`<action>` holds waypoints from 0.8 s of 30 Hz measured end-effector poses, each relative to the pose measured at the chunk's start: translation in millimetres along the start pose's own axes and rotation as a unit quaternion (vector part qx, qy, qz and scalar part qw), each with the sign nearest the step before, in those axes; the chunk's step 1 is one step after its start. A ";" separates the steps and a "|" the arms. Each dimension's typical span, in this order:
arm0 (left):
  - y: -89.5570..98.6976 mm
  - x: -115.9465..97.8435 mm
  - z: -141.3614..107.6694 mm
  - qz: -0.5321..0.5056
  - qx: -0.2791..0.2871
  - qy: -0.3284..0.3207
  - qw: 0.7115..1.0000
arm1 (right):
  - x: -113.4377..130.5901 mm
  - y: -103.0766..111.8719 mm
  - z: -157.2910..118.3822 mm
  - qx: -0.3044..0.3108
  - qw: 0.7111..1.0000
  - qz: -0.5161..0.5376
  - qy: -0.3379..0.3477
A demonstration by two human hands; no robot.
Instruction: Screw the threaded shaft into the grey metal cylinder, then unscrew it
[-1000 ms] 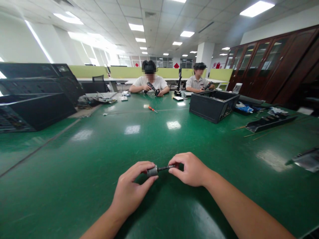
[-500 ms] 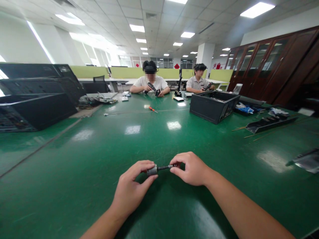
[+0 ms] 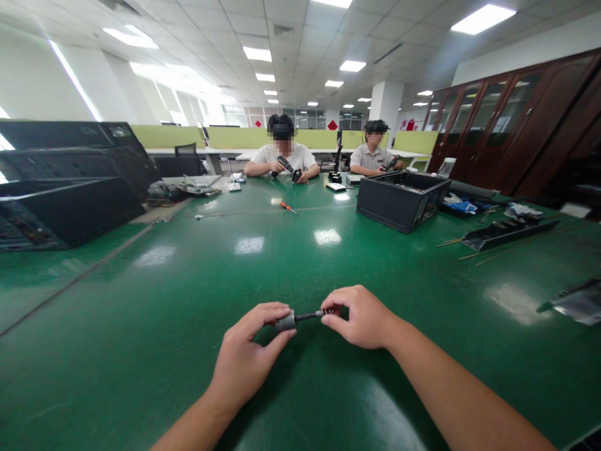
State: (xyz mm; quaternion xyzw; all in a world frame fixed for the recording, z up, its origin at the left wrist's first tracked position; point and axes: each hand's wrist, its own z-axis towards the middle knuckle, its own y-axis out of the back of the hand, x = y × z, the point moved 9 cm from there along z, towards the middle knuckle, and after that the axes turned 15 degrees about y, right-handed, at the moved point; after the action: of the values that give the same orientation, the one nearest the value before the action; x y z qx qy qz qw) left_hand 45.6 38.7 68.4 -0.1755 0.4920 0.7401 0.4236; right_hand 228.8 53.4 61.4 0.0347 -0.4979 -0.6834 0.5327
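Note:
Between my two hands is a cylindrical metal part with a long shaft (image 3: 307,316), which looks like a small motor. My left hand (image 3: 248,351) grips its grey cylinder end, fingers above and thumb below. At the other end, my right hand (image 3: 359,319) pinches the ridged tip of the dark shaft between thumb and fingers. The part lies nearly level, low over the green table (image 3: 225,282). My fingers cover some of the cylinder and the shaft's tip.
A red screwdriver (image 3: 287,207) lies ahead. Black computer cases stand at left (image 3: 94,210) and right (image 3: 399,203). Beyond the right case lie a dark metal rail (image 3: 507,232) and thin rods. Two people sit across the table, one holding a power drill (image 3: 285,164).

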 end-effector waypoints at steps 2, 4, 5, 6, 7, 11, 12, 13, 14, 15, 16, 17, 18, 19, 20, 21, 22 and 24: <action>-0.1 0.6 -0.1 0.001 0.001 0.001 1.000 | -0.3 0.0 -0.2 0.000 1.000 -0.001 -0.001; -0.1 1.0 -0.1 0.003 0.002 0.002 1.000 | -0.5 0.0 -0.6 0.001 1.000 -0.002 -0.003; -0.1 0.8 -0.1 0.004 0.001 0.002 1.000 | -0.6 0.2 -0.7 0.002 1.000 -0.002 -0.004; -0.1 0.6 -0.1 0.005 0.001 0.001 1.000 | -0.7 0.3 -0.8 0.003 1.000 -0.002 -0.005; -0.2 0.2 -0.1 0.005 0.001 0.000 1.000 | -0.8 0.6 -0.7 0.003 1.000 -0.002 -0.005; 0.1 -1.4 0.0 0.004 0.000 -0.003 1.000 | -1.1 1.5 0.1 0.002 1.000 0.001 -0.004; 0.3 -1.7 0.1 0.003 0.000 -0.003 1.000 | -1.4 1.4 0.2 0.003 1.000 0.003 -0.005; 0.6 -2.1 0.2 0.003 -0.001 -0.004 1.000 | -1.9 1.3 0.3 0.004 1.000 0.004 -0.006; 0.7 -2.2 0.4 0.002 -0.001 -0.004 1.000 | -2.4 1.0 0.2 0.006 1.000 0.004 -0.007; 1.1 -2.3 0.4 0.002 -0.002 -0.004 1.000 | -2.9 0.8 0.0 0.007 1.000 0.004 -0.009; 1.3 -2.3 0.5 0.001 -0.002 -0.003 1.000 | -3.4 0.7 -0.3 0.008 1.000 0.003 -0.011; 1.4 -2.1 0.4 0.000 -0.001 -0.003 1.000 | -3.7 0.8 -0.6 0.009 1.000 0.002 -0.012; 1.6 -2.1 0.3 -0.001 -0.001 -0.003 1.000 | -3.8 1.0 -0.8 0.008 1.000 0.000 -0.012; 1.6 -1.9 0.1 -0.001 0.000 -0.004 1.000 | -3.8 1.3 -1.0 0.007 1.000 -0.001 -0.013; 1.6 -1.8 -0.1 -0.001 0.000 -0.005 1.000 | -3.7 1.6 -1.1 0.007 1.000 -0.001 -0.012; 1.7 -1.5 -0.1 -0.001 0.000 -0.005 1.000 | -3.6 1.8 -1.1 0.006 1.000 -0.001 -0.012; 1.8 -1.1 -0.1 0.000 0.000 -0.005 1.000 | -3.7 1.8 -1.1 0.007 1.000 -0.001 -0.013; 1.7 0.1 0.5 0.002 -0.001 -0.003 1.000 | -3.9 1.5 -1.0 0.009 1.000 -0.001 -0.015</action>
State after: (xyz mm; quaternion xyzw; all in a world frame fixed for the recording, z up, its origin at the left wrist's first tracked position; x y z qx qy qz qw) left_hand 44.3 38.9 69.5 -0.1729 0.4901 0.7423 0.4230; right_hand 232.1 55.8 60.1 0.0297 -0.5119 -0.6797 0.5245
